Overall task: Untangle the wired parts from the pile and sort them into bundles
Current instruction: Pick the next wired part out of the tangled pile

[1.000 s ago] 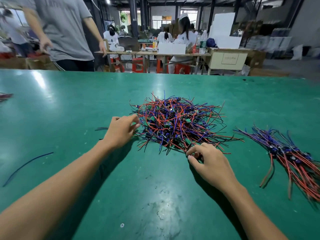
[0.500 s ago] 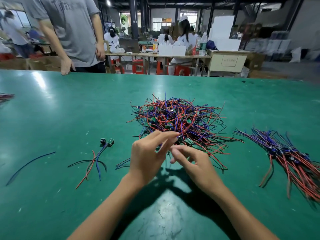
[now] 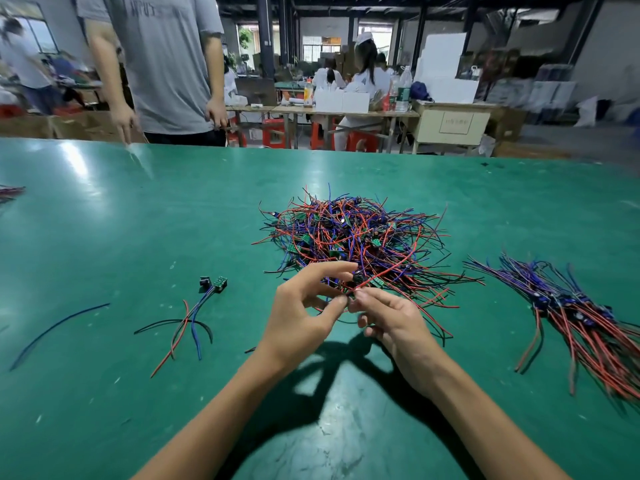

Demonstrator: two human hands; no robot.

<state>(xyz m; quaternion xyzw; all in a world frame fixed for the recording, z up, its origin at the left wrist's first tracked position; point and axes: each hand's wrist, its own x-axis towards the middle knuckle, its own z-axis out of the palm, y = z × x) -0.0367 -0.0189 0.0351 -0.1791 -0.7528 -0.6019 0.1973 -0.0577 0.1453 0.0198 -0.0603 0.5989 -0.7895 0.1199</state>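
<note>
A: How are the hands set?

B: Both are raised just at the near edge of the pile (image 3: 353, 244), fingertips meeting. The left hand (image 3: 304, 317) has thumb and forefinger curled toward each other, nipping wires at the tips, the other fingers arched above. The right hand (image 3: 391, 323) faces it, palm turned inward, thumb and forefinger pinching the same small wired part (image 3: 363, 284), whose red lead runs up and back into the pile.

A: And against half a second ago?

B: Little has shifted. The hands were already together at that near edge; now the fingertips sit closer and the pinch looks tighter. A full second ago they were apart, the left at the pile's left flank, the right at its near side, both low on the table (image 3: 104, 220).

A: What lies around the pile?

B: To its left, on the green top, two freed parts (image 3: 213, 284) with their leads trailing toward the viewer; these were not there a second ago. Farther left, one loose blue wire (image 3: 55, 330). To the pile's right, the sorted bundle (image 3: 585, 320), wires lying roughly parallel.

A: Beyond it?

B: A person in a grey shirt (image 3: 166, 64) stands at the far edge, who has stepped nearer the middle and lowered both arms
</note>
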